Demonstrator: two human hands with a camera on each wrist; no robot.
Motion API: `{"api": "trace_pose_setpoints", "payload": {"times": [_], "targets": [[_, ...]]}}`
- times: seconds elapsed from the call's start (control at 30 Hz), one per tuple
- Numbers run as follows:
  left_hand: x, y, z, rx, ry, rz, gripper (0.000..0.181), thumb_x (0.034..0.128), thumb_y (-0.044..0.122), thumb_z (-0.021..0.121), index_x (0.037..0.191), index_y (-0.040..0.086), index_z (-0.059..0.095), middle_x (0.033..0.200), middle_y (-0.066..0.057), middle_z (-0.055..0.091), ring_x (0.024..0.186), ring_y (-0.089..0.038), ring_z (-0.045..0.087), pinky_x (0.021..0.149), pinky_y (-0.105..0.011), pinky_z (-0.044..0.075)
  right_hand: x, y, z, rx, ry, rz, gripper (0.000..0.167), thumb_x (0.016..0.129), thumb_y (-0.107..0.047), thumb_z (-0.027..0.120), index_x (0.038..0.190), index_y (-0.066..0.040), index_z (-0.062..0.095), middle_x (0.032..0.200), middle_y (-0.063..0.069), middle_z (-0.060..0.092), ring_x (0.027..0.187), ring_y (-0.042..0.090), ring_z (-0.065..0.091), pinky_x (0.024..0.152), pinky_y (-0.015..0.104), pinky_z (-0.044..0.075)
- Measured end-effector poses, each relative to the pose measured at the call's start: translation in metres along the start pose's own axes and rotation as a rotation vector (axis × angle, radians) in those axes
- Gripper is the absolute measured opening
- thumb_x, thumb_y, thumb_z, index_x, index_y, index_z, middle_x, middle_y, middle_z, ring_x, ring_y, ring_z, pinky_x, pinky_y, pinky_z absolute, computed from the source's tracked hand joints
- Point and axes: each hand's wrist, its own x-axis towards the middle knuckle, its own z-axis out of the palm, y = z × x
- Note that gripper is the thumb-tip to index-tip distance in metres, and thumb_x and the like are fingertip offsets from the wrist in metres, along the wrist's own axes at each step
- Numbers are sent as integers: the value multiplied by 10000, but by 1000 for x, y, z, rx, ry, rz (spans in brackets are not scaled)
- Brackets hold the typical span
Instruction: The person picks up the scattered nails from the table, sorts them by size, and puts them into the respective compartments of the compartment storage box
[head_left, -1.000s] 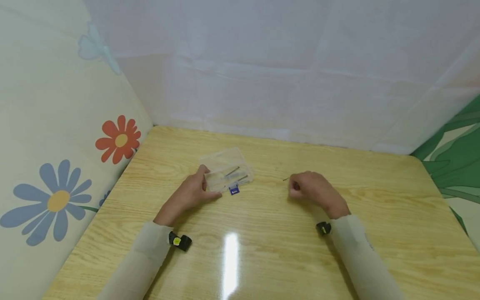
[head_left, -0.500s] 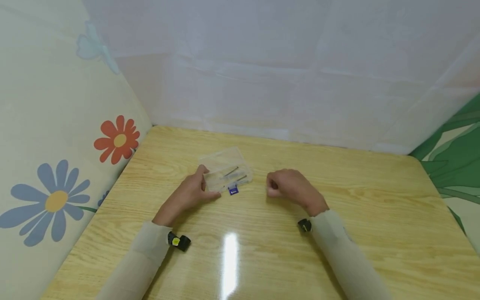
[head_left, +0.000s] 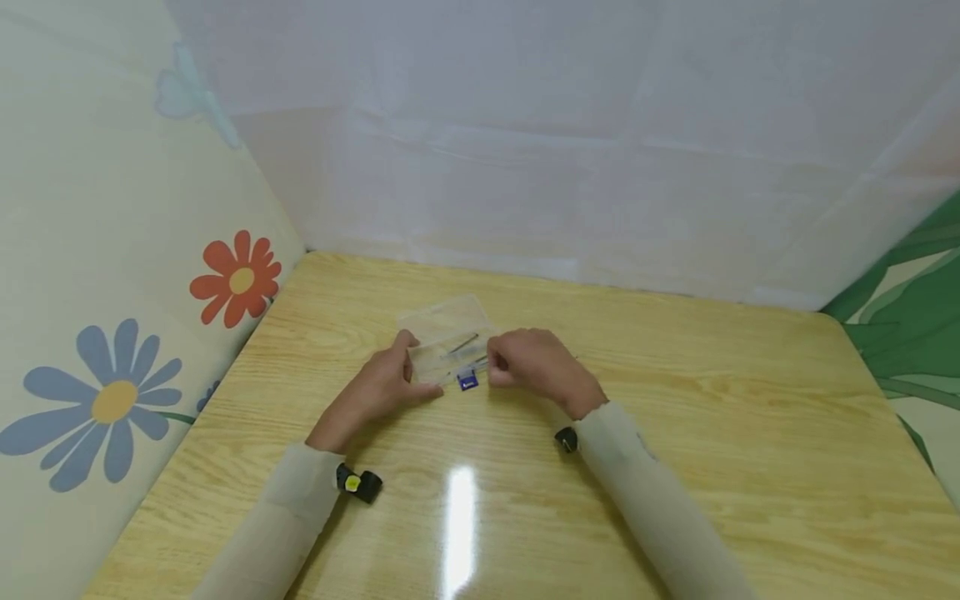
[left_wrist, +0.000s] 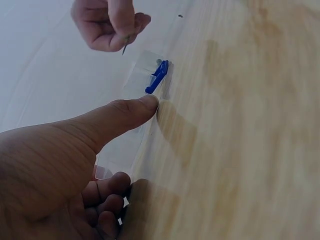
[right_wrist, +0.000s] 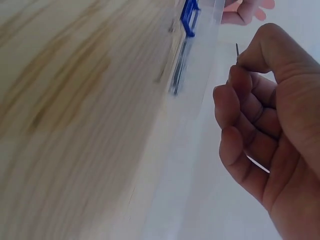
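A clear plastic box [head_left: 429, 363] with a blue latch [head_left: 467, 381] on its front lies on the table, its lid [head_left: 442, 315] raised at the back. Several thin metal pieces [head_left: 463, 342] lie inside. My left hand [head_left: 386, 379] grips the box's left end, thumb on the front wall [left_wrist: 142, 120]. At the box's right end, my right hand [head_left: 534, 367] pinches a thin dark metal pin [right_wrist: 237, 52] between thumb and index finger. In the left wrist view, the pin's tip points down over the box. The head view hides the pin behind the right hand.
The wooden table [head_left: 712, 467] meets a pale cloth backdrop [head_left: 525, 167] at its far edge. A flower-printed panel [head_left: 150, 250] stands along the left side. Right of the box, a tiny dark speck [left_wrist: 180, 16] shows on the table in the left wrist view.
My right hand has moved left across the table to the box's right end, carrying the pin. The left hand and the box have stayed put.
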Motion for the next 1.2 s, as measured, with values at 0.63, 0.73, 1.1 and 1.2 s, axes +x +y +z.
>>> {"api": "trace_pose_setpoints", "payload": {"times": [0.63,0.73,1.1,1.2], "targets": [[1,-1,0,18,3,30,704,821,323,897,1264,36,431,785,-59,551,696,-202,518,639,-351,427,37,-14,5,-42,-44,-11,165,871,-159,693,773,-208,571,698,-85,524,607,82,457,554,256,383],[0,-1,0,20,6,34,700,821,323,897,1259,37,432,787,-61,553,709,-206,529,647,-351,433,41,-18,5,-59,-56,-20,138,869,-157,697,794,-209,593,714,-88,552,606,80,471,552,251,394],[1,-2,1,18,4,38,714,833,328,886,1297,26,434,804,-71,571,696,-197,541,627,-350,454,54,-32,5,-97,-110,-63,52,962,-168,651,967,-161,702,767,-71,598,625,79,485,569,255,410],[0,-2,0,19,6,29,724,832,328,886,1308,25,432,786,-66,564,663,-188,522,606,-351,443,53,-33,3,-75,-102,-50,136,1022,-245,638,1089,-160,721,813,-73,630,636,81,511,584,259,434]]}}
